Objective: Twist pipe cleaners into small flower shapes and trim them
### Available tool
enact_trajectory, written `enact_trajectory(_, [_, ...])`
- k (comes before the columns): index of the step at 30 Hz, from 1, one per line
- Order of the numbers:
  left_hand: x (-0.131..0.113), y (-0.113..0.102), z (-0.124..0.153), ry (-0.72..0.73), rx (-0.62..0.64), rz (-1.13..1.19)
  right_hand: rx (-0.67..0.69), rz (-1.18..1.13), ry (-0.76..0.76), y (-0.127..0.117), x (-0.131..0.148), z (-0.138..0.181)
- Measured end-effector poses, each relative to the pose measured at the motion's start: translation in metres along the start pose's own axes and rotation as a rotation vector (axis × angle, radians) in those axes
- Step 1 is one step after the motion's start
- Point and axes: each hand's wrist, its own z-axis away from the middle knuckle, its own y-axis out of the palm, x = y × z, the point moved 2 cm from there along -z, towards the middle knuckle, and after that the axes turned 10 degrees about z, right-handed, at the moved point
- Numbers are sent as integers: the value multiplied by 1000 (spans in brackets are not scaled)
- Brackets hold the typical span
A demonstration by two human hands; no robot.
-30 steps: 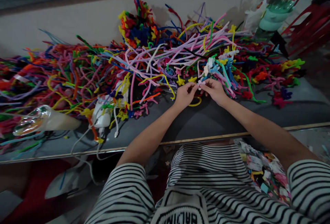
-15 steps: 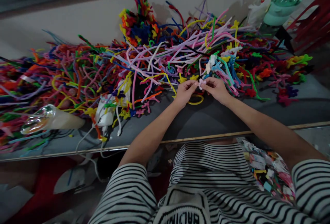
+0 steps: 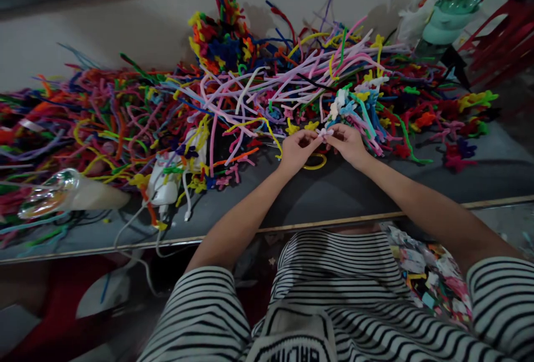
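Note:
My left hand (image 3: 295, 150) and my right hand (image 3: 349, 143) meet over the dark table (image 3: 334, 195), both pinching a small pale pink pipe-cleaner piece (image 3: 323, 133) between their fingertips. A yellow pipe-cleaner ring (image 3: 316, 164) lies on the table just under the hands. A bunch of white, blue and yellow twisted pipe-cleaner flowers (image 3: 346, 103) sits right behind my right hand. A big heap of coloured pipe cleaners (image 3: 233, 89) spreads across the table behind both hands.
A white glue gun (image 3: 161, 184) with its cord lies at the left of the hands. A clear plastic wrapper (image 3: 62, 195) lies further left. A green vase (image 3: 446, 14) and red chairs (image 3: 500, 45) stand at the far right. Paper scraps (image 3: 425, 278) litter the floor below the table edge.
Both hands stay together on the small pink piece, with only slight finger movement. The view has shifted a little.

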Motion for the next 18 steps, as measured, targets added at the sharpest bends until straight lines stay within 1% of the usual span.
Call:
enact_trajectory(6, [-2,0,1,15,-10,-59,6,44,-48,-1,0,2])
enact_trajectory(8, [-1,-1,-1,24,4,-64,3,58,-64,-2,0,2])
enact_trajectory(12, [1,-5,-4,-8,56,-37,7,78,-64,-3,-1,2])
enact_trajectory(18, [3,-5,-6,-131,205,145,54,44,-70,0,1,4])
